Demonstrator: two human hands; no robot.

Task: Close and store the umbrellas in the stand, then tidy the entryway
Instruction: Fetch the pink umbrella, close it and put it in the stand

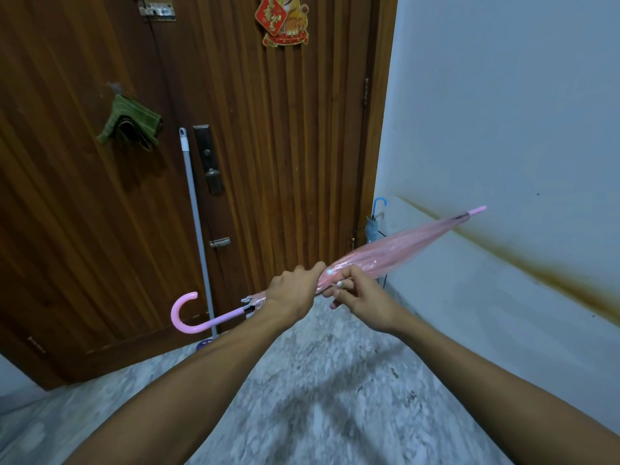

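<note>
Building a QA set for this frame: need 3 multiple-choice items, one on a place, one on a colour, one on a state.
1. Where is the blue umbrella?
A. In the corner where the door meets the wall
B. Lying on the floor
C. Hanging on the door's hook

2. What colour is the hooked handle of the held umbrella?
A. Green
B. Pink
C. Black

3. What state is the pink umbrella in?
A. Fully open
B. Half open
C. Folded, canopy gathered along the shaft

Answers:
1 A: its blue crook shows upright at the door's right edge, by the wall.
2 B: the curved handle at lower left is pink.
3 C: the canopy lies narrow along the shaft, with the left hand and right hand both holding it near the middle.
</note>
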